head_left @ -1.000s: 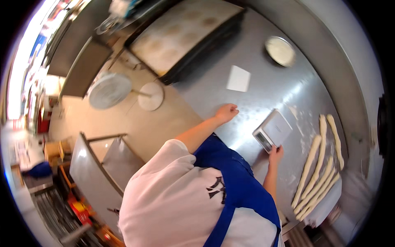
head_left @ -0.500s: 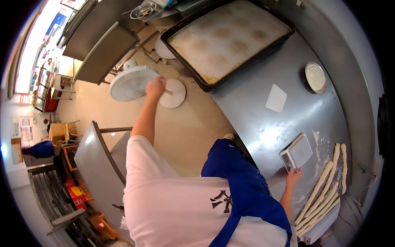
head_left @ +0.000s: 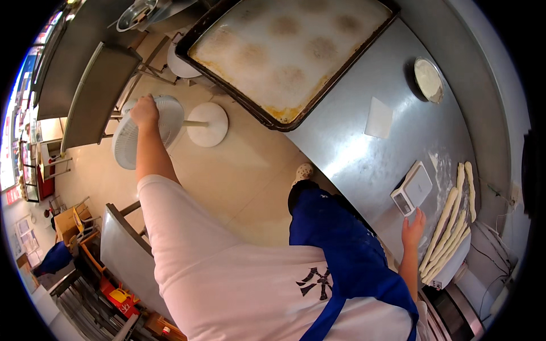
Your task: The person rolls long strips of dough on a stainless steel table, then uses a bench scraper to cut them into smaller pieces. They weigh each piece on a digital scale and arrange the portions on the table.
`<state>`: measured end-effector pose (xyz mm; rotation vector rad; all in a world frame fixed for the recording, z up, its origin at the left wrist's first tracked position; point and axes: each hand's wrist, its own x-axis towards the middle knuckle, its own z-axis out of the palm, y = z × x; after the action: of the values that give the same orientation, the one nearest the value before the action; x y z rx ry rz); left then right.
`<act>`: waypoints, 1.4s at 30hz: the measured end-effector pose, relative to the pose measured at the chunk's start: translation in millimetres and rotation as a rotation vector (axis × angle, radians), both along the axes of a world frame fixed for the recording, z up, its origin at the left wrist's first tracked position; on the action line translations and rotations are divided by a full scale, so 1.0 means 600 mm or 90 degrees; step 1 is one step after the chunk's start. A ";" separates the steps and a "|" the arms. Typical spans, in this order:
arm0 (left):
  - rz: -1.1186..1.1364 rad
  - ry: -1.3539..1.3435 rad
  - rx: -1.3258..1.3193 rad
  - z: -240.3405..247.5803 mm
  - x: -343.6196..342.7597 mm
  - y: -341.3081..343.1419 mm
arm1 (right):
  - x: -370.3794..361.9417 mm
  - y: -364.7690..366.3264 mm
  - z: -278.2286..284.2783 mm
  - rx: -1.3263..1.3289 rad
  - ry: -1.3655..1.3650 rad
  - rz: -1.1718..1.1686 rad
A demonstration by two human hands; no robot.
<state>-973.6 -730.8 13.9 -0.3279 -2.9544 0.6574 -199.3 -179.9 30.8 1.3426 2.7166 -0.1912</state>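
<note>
My left hand [head_left: 145, 111] reaches far out to the left, its fingers curled over the back of a white electric fan's round head [head_left: 170, 111]. The fan's pole runs to a round white base [head_left: 208, 126] on the floor. What exactly the fingers grip there is hidden. On the steel table to my right, my right hand [head_left: 413, 228] lies with fingers apart beside a white digital kitchen scale [head_left: 418, 186]. The hand holds nothing. Just right of it lie several long, pale dough strips [head_left: 446, 228], side by side on a floured patch.
A dark-rimmed baking tray [head_left: 190, 51] covers the table's far end. A white square sheet [head_left: 379, 118] and a round foil bowl of white powder [head_left: 429, 80] lie beyond the scale. Another steel table [head_left: 122, 250] stands at my left.
My left hand has moved leftward across the fan to the back of its head, which now faces differently. My right hand has come off the scale's edge. The whole view has shifted.
</note>
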 end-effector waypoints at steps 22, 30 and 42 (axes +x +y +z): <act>0.067 -0.048 0.013 0.001 -0.038 0.046 | -0.050 -0.009 0.017 -0.076 -0.015 0.014; 0.049 -0.099 -0.033 -0.014 -0.038 0.003 | -0.006 -0.037 -0.006 -0.078 -0.017 -0.019; -0.400 -0.448 -0.135 -0.294 0.215 -0.029 | 0.098 -0.060 -0.080 -0.116 0.113 -0.173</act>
<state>-844.7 -748.5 -162.7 -1.7290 -3.0401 0.8855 -140.4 -216.1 -17.4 1.7061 2.5601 -0.5921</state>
